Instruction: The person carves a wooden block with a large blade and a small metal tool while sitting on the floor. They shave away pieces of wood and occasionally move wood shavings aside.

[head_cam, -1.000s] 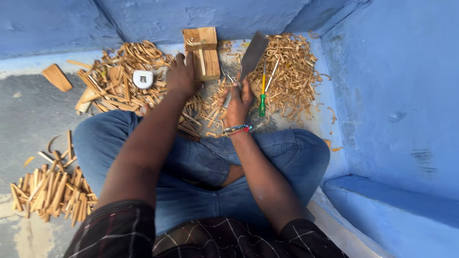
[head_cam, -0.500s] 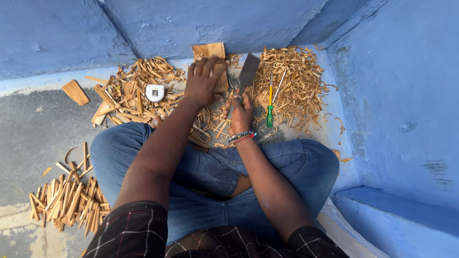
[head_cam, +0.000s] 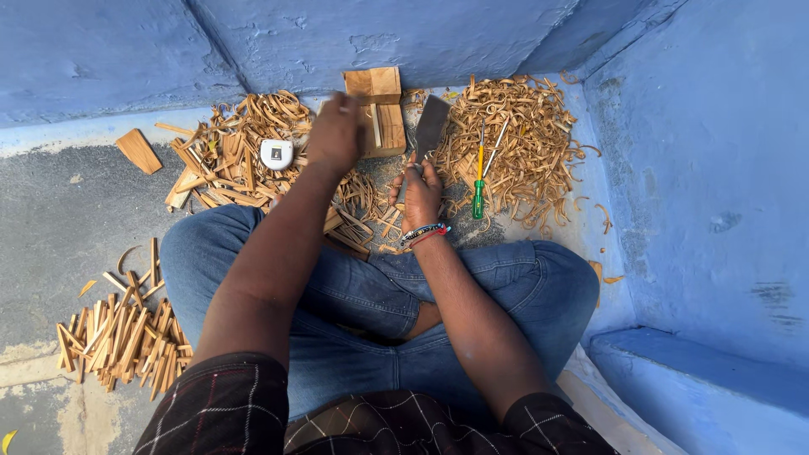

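We note a small white tape measure [head_cam: 276, 153] with a dark label among pale wood shavings [head_cam: 522, 135], upper centre-left. Left hand [head_cam: 335, 133] pinches a thin wooden strip [head_cam: 376, 126] upright against the wooden block [head_cam: 379, 109] at upper centre. Right hand [head_cam: 421, 194] is clamped on the cleaver [head_cam: 431, 126], blade just right of the block. Blue walls close in top and right; grey floor lies open at left.

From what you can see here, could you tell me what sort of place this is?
Probably an informal floor-level woodworking spot in the corner of blue-painted walls: a wooden block serves as a chopping base, heaps of wood shavings lie around it, and a pile of cut wooden sticks sits on the floor.
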